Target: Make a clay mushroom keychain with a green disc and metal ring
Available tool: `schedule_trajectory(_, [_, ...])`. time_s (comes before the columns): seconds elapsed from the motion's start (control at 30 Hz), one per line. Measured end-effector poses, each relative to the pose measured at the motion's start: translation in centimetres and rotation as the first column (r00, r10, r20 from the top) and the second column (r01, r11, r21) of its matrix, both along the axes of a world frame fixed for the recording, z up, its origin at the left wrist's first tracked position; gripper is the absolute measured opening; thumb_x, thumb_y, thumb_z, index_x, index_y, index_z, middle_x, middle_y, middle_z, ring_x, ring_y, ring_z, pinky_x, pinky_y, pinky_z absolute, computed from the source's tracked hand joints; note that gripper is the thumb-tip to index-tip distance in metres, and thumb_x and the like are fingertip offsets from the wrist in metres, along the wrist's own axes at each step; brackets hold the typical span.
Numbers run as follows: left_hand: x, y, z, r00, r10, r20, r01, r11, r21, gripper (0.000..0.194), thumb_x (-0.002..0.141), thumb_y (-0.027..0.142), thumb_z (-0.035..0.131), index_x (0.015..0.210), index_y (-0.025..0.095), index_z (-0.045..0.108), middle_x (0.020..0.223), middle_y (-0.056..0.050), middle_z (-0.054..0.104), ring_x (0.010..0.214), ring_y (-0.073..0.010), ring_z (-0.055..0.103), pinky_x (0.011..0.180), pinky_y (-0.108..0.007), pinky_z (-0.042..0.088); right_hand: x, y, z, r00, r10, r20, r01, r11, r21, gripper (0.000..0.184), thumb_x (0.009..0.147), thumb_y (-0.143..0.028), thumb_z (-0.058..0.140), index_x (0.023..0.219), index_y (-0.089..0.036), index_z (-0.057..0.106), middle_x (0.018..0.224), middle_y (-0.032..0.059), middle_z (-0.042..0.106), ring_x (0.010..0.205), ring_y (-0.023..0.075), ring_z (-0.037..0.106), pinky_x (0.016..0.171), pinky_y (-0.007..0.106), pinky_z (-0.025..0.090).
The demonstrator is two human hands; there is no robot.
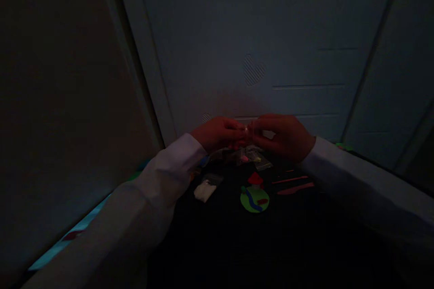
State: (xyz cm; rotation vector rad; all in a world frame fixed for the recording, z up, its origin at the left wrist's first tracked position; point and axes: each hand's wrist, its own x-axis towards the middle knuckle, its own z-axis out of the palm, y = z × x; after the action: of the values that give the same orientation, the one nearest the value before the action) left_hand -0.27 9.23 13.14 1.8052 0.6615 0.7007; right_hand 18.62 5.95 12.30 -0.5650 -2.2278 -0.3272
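Observation:
My left hand (220, 134) and my right hand (283, 135) meet above the far side of the dark table. Both are closed on a small clear plastic bag (249, 132), which glints between the fingertips. Its contents are too dim to make out. Just below the hands lie more clear bags, one with a pink lump (244, 159) and one with a yellow lump (257, 159). Nearer to me sits a flat green disc (248, 207) bearing a wavy blue strip, a dark red patch and a small house shape with a red cone top (255, 178).
To the left is a clear bag with a white lump (204, 191). On the right lie a pink modelling knife (295, 188) and a thinner pink stick (290, 179). A pale panelled door (210, 45) rises behind the table. The scene is very dark.

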Motion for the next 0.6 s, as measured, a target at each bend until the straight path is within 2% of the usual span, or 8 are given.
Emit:
schedule_trajectory(0.13, [-0.1, 0.0, 0.3, 0.999, 0.026, 0.025, -0.026, 1.0, 0.0, 0.022, 0.065, 0.03, 0.068, 0.067, 0.012, 0.056, 0.058, 0.003, 0.053, 0.048, -0.0039, 0.045, 0.044, -0.016, 0.03, 0.0, 0.3, -0.2, 0.999, 0.026, -0.041, -0.029, 0.998, -0.056, 0.011, 0.079, -0.022, 0.055, 0.083, -0.015, 0.063, 0.076, 0.0026, 0.063, 0.067, 0.0106, 0.055, 0.063, 0.021, 0.039])
schedule_trajectory(0.33, [-0.2, 0.4, -0.1, 1.0, 0.002, -0.008, -0.002, 1.0, -0.015, 0.021, 0.064, 0.028, 0.07, 0.069, 0.011, 0.058, 0.057, 0.003, 0.053, 0.047, -0.0036, 0.045, 0.045, -0.016, 0.032, -0.1, 0.4, -0.2, 0.997, 0.035, -0.074, -0.048, 0.984, -0.173, 0.01, 0.076, -0.018, 0.055, 0.075, -0.015, 0.064, 0.069, 0.0015, 0.062, 0.062, 0.0107, 0.053, 0.061, 0.023, 0.038])
schedule_trajectory(0.47, [-1.3, 1.7, -0.8, 0.998, 0.056, -0.024, -0.056, 0.998, -0.007, 0.019, 0.067, 0.026, 0.069, 0.07, 0.011, 0.058, 0.057, 0.003, 0.054, 0.046, -0.0033, 0.045, 0.044, -0.016, 0.032, 0.2, 0.7, 0.0, 0.993, 0.048, -0.112, -0.083, 0.94, -0.331, 0.008, 0.074, -0.022, 0.059, 0.075, -0.017, 0.065, 0.07, 0.0006, 0.065, 0.064, 0.012, 0.057, 0.061, 0.024, 0.04])
schedule_trajectory(0.6, [-3.6, 3.4, -1.4, 0.989, 0.15, -0.011, -0.149, 0.989, 0.011, 0.013, 0.077, 0.022, 0.061, 0.078, 0.01, 0.056, 0.062, 0.003, 0.053, 0.048, -0.0039, 0.045, 0.043, -0.015, 0.035, 1.8, 1.5, 0.8, 0.954, 0.032, -0.3, -0.171, 0.877, -0.449, 0.01, 0.074, -0.028, 0.061, 0.076, -0.019, 0.065, 0.071, 0.0013, 0.066, 0.067, 0.0131, 0.06, 0.064, 0.026, 0.044])
